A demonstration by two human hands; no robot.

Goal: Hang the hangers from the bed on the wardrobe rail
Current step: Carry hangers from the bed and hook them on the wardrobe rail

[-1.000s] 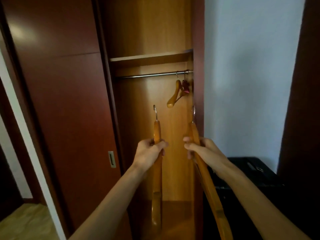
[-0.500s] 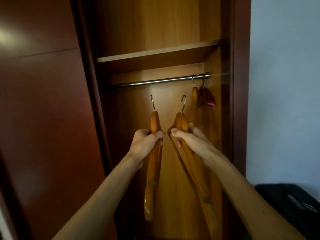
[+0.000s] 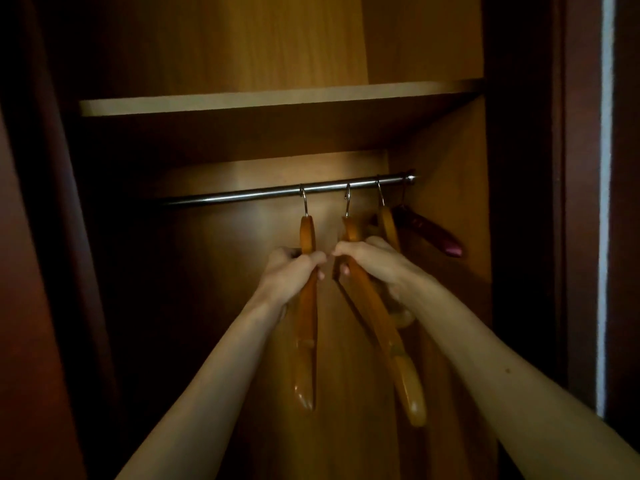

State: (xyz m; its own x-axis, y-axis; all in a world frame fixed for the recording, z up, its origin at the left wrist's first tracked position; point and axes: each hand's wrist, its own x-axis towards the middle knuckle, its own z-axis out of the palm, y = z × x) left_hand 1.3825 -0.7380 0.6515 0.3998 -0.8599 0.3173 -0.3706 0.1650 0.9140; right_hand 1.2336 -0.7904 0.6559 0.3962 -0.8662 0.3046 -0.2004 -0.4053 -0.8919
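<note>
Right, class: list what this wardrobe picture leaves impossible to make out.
- Head view: whether the two held hooks rest on the rail is too small to tell.
- The right hand hides part of the hanger behind.
- Dark hanger's hook: lost in shadow.
- Wardrobe floor: cut off by the bottom edge.

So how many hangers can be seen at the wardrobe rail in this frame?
4. One in the left hand, hook at the rail; one in the right hand, hook at the rail; a third wooden hanger hanging further right; a dark hanger at the rail's right end. Others may be hidden.
</note>
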